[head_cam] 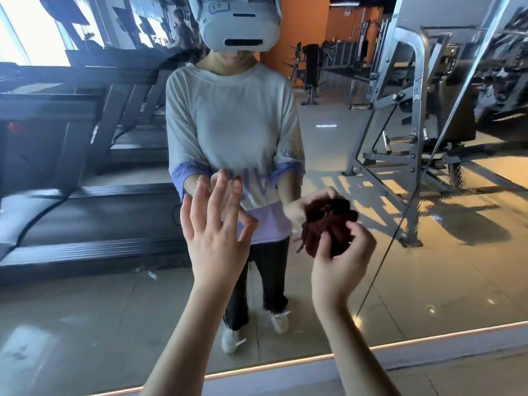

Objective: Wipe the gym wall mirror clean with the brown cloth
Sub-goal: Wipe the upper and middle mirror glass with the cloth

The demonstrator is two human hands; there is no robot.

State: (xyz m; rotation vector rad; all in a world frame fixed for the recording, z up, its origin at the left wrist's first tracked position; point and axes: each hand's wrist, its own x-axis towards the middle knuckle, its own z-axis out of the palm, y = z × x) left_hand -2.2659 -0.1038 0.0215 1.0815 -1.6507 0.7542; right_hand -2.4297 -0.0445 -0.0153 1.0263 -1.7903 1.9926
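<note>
- I see the brown cloth (328,224) wadded in my right hand (340,261), whose fingers (363,234) curl round it from the near side
- My left hand (214,224) is just left of it, spread and grasping nothing
- The mirror (85,295) lies beyond both hands; I cannot tell if the cloth touches it
- My judgement: the right hand pushes the wad onto the glass; bunched, it has no clear long axis

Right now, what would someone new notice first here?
The bunched brown cloth gripped in the right hand, centre right, in front of the mirror. Beside it the left hand is raised with fingers spread, and the mirror reflects a person in a white headset, top centre.
</note>
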